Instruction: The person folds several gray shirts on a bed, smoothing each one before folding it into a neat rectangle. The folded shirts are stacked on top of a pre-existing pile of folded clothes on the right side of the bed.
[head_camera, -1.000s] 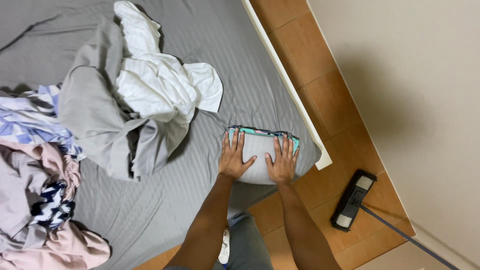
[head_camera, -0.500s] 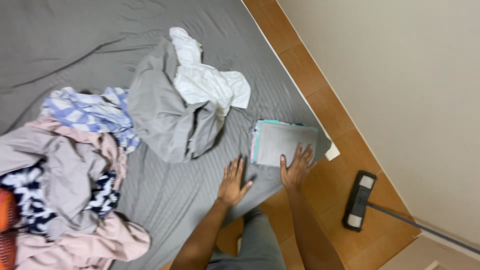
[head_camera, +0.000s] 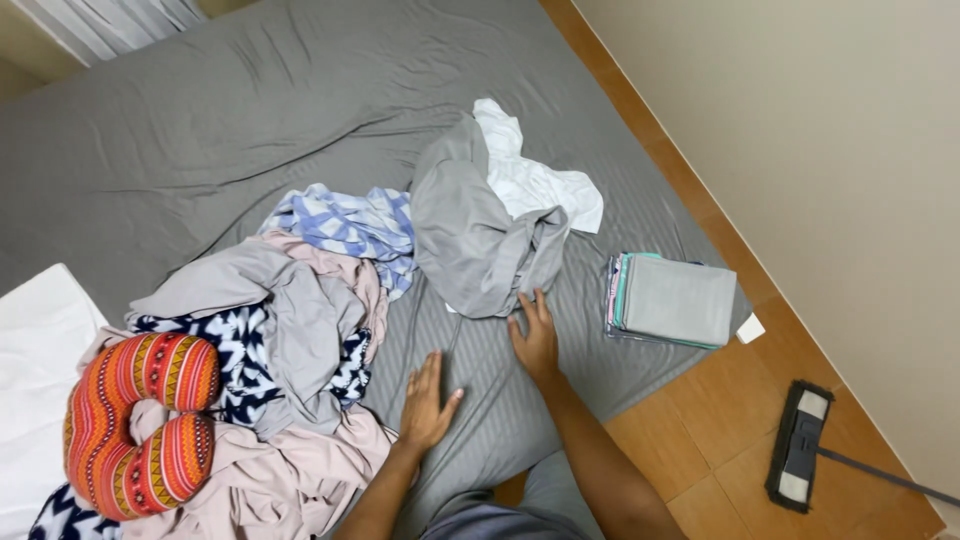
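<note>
two bare hands lay on a bed (head_camera: 180, 150) covered in a grey striped sheet. the right hand (head_camera: 535, 335) rested flat with its grip spread, fingertips touching the lower edge of one crumpled grey garment (head_camera: 475, 235). that garment was plain, softly folded on itself and heaped just beyond the fingers, with one white garment (head_camera: 530, 180) bunched behind it and partly under it. the left hand (head_camera: 425, 405) lay palm down on the bare sheet, grip spread and holding nothing, set a little apart from the right hand and nearer the person.

to the right of the right hand sat one neat stack of folded cloths (head_camera: 675, 300), grey on top with teal and pink edges showing, close to the corner of the bed. to the left of the left hand lay a loose pile: one blue and white checked piece (head_camera: 345, 220), one grey piece (head_camera: 290, 310), one dark blue and white patterned piece (head_camera: 235, 355) and pale pink cloth (head_camera: 270, 470) just beside the left wrist. further left sat one orange striped neck pillow (head_camera: 140, 420), beside a white pillow (head_camera: 35, 340).

on the wooden floor (head_camera: 690, 440), well right of both hands, lay one flat mop (head_camera: 800, 445) with its handle running off the frame.
</note>
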